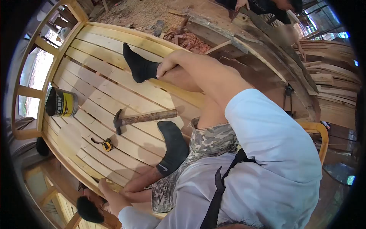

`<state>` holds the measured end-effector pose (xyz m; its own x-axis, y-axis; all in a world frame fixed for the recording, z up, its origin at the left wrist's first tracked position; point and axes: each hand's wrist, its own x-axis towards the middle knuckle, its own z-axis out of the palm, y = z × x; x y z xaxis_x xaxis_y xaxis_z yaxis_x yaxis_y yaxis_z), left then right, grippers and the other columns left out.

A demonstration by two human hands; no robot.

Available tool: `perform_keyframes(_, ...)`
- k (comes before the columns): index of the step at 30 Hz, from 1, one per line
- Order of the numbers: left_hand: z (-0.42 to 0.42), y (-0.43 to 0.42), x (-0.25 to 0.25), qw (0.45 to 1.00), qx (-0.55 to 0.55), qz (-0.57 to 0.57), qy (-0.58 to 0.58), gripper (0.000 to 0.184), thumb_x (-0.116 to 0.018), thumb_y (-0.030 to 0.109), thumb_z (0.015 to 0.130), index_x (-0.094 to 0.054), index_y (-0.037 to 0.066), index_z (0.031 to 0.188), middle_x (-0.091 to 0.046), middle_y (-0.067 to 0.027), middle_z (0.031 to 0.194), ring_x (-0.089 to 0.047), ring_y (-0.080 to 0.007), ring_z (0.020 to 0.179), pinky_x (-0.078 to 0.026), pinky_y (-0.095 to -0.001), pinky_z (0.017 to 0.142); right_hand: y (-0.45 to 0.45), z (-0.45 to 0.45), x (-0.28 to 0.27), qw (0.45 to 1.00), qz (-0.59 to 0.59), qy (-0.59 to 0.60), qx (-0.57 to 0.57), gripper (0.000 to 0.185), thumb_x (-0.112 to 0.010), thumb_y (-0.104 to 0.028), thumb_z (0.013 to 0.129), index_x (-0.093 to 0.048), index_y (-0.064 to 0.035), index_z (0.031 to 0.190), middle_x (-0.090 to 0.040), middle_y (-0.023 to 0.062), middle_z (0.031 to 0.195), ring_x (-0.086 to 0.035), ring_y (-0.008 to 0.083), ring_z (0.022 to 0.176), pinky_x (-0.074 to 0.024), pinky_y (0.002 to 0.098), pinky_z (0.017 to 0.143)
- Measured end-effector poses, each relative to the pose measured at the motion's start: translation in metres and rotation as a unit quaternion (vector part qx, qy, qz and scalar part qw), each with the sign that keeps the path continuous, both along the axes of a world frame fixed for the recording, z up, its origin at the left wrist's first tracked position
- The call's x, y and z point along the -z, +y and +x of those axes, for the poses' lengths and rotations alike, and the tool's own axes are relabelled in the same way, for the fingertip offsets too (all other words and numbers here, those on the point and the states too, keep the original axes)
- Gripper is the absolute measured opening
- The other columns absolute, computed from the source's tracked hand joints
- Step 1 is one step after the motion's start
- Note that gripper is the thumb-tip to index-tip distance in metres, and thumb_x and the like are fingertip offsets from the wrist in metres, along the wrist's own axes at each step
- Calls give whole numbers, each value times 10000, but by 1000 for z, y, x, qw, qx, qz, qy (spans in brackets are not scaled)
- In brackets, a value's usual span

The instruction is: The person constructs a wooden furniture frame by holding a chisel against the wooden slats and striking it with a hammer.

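My right hand (166, 65) is closed round my lower leg, just above the black sock (138, 65) on my foot. At the lower left, my left hand (103, 186) touches the edge rail of the slatted wooden platform (114, 82); its fingers are mostly hidden. A claw hammer (146, 117) lies on the slats between my feet, its head to the left. Beside it is a small yellow and black tape measure (107, 145). A dark can with a yellow label (64, 102) stands near the platform's left side. Neither hand touches these tools.
Wooden rails (30, 92) rise along the left. Rough boards (217, 36) and wood shavings (126, 13) lie beyond the platform. A person's hand (241, 4) shows at the top, and another person's dark-haired head (90, 209) at the lower left. Stacked planks (335, 82) fill the right side.
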<state>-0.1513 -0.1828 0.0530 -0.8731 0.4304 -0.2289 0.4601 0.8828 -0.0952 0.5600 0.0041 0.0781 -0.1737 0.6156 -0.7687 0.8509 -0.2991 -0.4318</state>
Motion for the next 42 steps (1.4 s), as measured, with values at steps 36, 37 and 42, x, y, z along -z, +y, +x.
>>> perform_keyframes(36,-71,-23,49,924,-20,243,-296,188,-638,174,661,-607,-11,679,-544,-94,606,-509,-221,482,-376,-368,449,-165,4,-157,885,403,-219,85,303,-693,-330,771,-736,-33,820,-689,226,825,-674,393,826,-532,479,763)
perform_keyframes(37,-72,-25,55,911,-10,282,-300,180,-636,165,642,-613,-12,663,-555,-109,607,-507,-224,472,-370,-368,437,-167,3,-156,885,403,-220,82,303,-693,-330,771,-736,-33,820,-689,226,825,-674,393,826,-532,479,763)
perform_keyframes(42,-64,-29,45,902,-45,282,-323,198,-655,195,667,-620,0,681,-540,-93,608,-497,-214,475,-380,-359,444,-173,0,-159,876,416,-227,90,329,-680,-350,798,-720,-24,809,-690,227,846,-668,404,834,-528,489,765)
